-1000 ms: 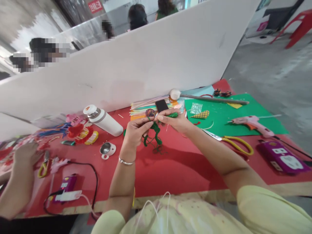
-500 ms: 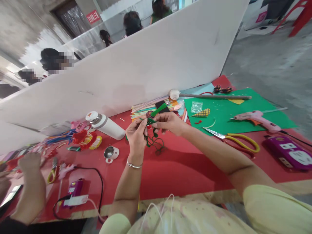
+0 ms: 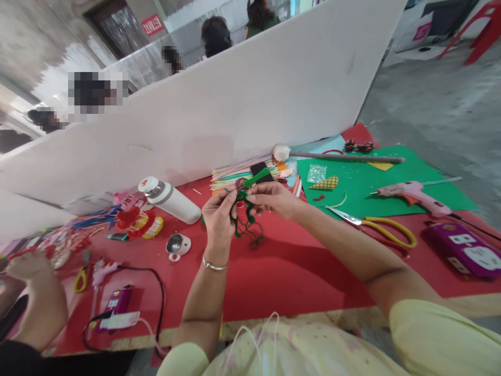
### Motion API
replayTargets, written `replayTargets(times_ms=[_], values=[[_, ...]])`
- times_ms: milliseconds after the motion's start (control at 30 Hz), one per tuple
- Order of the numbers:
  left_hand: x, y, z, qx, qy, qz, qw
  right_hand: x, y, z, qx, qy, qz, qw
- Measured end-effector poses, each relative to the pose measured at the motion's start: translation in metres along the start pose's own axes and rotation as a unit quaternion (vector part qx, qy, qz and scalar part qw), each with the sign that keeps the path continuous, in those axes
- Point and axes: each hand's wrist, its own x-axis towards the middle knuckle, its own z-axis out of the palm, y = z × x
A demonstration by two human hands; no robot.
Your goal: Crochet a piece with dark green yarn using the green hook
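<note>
Above the red table [image 3: 297, 271], my left hand [image 3: 218, 216] pinches a curly green pipe-cleaner piece [image 3: 246, 222] that dangles down to the tabletop. My right hand [image 3: 274, 198] grips a green-handled tool [image 3: 256, 178] that points up and away, its near end meeting the green piece between my two hands. A small round multicoloured disc [image 3: 239, 183] shows just behind my fingers.
A white flask [image 3: 169, 200] lies left of my hands with its steel cup [image 3: 177, 244] nearby. Yellow scissors [image 3: 381, 227], a pink glue gun [image 3: 410, 191] and a purple power strip [image 3: 464, 249] are at right on and by green paper [image 3: 391, 180]. Another person's hand [image 3: 27, 263] works at far left. A white board [image 3: 235, 104] stands behind.
My right hand has tilted the green-handled tool from lying sideways to pointing up and away. Both hands stay on the green piece. The neighbour's hand at left has shifted.
</note>
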Motion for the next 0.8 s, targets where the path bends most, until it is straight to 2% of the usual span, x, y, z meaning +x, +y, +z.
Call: replayTargets(times_ms=[400, 800], values=[[-0.0024, 0.0027, 0.0036, -0.002, 0.004, -0.015, 1.0, 0.0016, -0.0007, 0.002, 0.022, 0.019, -0.002, 1.0], [-0.0035, 0.0045, 0.0054, -0.01, 0.0, -0.043, 0.999, 0.002, 0.0012, 0.0017, 0.05, 0.009, -0.011, 0.999]])
